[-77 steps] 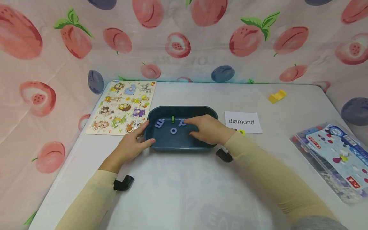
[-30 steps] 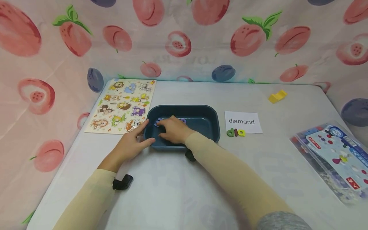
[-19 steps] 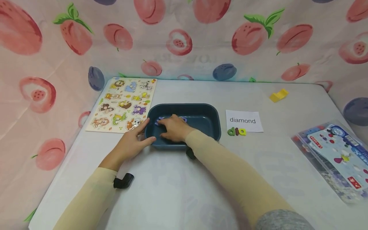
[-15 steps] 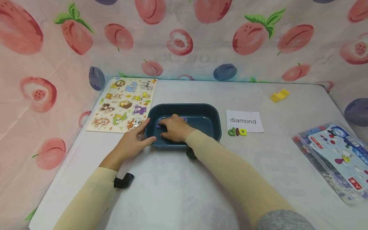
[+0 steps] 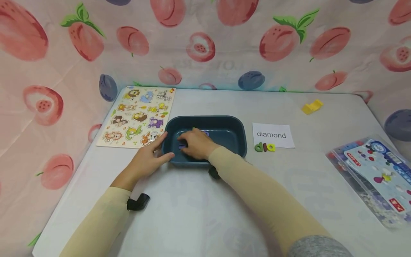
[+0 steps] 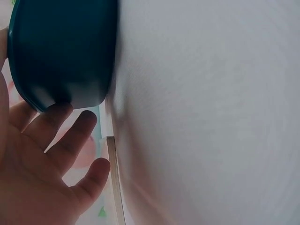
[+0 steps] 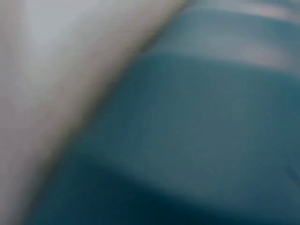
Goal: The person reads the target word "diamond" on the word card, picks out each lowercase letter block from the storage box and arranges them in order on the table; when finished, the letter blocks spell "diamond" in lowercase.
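Let your left hand [image 5: 147, 160], fingers spread, steady the tray [image 5: 229, 141]. Your right hand [image 5: 198, 144] is inside it; whether its fingers pinch the purple letter [image 5: 181, 146] at their tips, I cannot tell, so lift only once it feels secure. Count one tray; two purple letters showing, the second letter [image 5: 206, 133] beyond your right knuckles; well right of these fingers, three coloured letters [image 5: 264, 147] and one card [image 5: 273, 135].

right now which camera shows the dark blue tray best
The head view: the whole tray fits in frame, though the right hand covers part. The left wrist view shows only some of its outside; the right wrist view, a blurred close-up.
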Available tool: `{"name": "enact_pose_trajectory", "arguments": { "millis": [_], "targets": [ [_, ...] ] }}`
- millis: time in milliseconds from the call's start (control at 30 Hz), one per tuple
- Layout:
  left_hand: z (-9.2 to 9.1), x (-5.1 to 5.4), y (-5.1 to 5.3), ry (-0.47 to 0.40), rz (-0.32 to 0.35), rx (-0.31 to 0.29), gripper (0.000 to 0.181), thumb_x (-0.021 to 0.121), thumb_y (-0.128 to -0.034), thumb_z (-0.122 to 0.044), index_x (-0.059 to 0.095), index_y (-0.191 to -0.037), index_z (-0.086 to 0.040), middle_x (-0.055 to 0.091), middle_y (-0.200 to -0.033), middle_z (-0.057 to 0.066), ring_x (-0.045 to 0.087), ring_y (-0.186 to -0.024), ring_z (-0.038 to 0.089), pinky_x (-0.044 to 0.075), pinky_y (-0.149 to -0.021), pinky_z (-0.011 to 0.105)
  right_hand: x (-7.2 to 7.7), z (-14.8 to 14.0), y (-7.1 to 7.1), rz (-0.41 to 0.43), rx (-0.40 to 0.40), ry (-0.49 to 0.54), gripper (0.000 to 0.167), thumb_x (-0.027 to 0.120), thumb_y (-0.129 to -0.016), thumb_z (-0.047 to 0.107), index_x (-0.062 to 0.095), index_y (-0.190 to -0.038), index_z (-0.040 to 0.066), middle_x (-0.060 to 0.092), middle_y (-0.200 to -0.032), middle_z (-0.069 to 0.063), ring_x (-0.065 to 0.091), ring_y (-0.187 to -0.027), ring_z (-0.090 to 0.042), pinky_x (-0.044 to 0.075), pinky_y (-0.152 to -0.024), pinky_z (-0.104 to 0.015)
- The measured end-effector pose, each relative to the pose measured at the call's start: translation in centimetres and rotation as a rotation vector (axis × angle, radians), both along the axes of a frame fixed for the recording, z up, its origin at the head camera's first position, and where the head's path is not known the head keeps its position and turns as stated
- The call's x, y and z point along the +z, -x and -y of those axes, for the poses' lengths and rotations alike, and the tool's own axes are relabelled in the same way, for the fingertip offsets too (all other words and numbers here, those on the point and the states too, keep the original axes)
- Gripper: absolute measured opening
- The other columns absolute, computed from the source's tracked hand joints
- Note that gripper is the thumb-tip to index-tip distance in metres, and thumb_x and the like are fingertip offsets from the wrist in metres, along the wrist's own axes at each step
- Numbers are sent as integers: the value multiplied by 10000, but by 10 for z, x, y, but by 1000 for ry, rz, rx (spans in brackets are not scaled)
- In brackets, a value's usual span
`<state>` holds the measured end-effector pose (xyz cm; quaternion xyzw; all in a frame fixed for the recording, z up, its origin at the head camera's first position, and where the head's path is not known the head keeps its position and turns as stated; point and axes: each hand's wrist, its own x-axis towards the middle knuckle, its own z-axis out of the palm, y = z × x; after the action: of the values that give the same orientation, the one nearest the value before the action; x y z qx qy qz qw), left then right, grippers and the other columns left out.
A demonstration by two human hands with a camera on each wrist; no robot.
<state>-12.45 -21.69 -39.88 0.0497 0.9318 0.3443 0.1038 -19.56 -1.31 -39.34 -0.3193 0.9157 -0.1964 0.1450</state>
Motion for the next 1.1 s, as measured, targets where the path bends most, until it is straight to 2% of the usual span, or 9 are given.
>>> {"name": "enact_pose_trajectory", "arguments": {
  "millis": [200, 367, 500, 633, 833, 1100],
  "targets": [
    [0, 1, 0, 4, 4, 6, 832, 669, -939, -475, 236, -1612, -248, 486, -1473, 193, 317, -1439, 396, 268, -1111, 638, -2, 1, 0, -12, -16, -26, 452, 663, -979, 258, 597, -1402, 112, 602, -1388, -34, 505, -1244, -248, 401, -1083, -401],
    [0, 1, -1, 9, -2, 3, 829, 663, -944, -480, 238, -1612, -236, 480, -1474, 201, 315, -1436, 408, 262, -1111, 643, -4, 2, 1, -10, 10, -60, 476, 664, -978, 269, 581, -1421, 115, 585, -1412, -27, 512, -1231, -252, 416, -1061, -417],
    [-1, 1, -1, 8, -5, 0, 826, 662, -947, -473, 240, -1612, -222, 474, -1476, 207, 319, -1431, 416, 256, -1112, 645, -4, 1, -1, -17, 29, -38, 457, 668, -976, 241, 593, -1404, 102, 596, -1397, -36, 512, -1265, -241, 375, -1104, -418],
    [-2, 2, -1, -7, 1, 3, 828, 669, -945, -463, 237, -1612, -230, 472, -1483, 200, 322, -1434, 405, 254, -1113, 644, -1, 0, -3, -42, 5, -27, 448, 675, -971, 247, 602, -1394, 117, 596, -1388, -45, 503, -1275, -239, 366, -1114, -426],
    [-2, 2, -1, -10, 5, 3, 832, 672, -942, -463, 236, -1613, -234, 484, -1474, 197, 326, -1433, 401, 259, -1111, 644, 0, -1, -5, -65, -28, -72, 450, 678, -972, 304, 615, -1381, 127, 617, -1345, -49, 524, -1220, -240, 416, -1069, -431],
    [-1, 3, -2, 0, -8, -3, 839, 652, -941, -513, 243, -1611, -219, 479, -1474, 207, 334, -1427, 406, 262, -1112, 640, -2, 0, -4, -30, 17, -13, 419, 692, -960, 206, 628, -1361, 102, 645, -1321, -40, 551, -1199, -225, 409, -1076, -406]
  ]
}}
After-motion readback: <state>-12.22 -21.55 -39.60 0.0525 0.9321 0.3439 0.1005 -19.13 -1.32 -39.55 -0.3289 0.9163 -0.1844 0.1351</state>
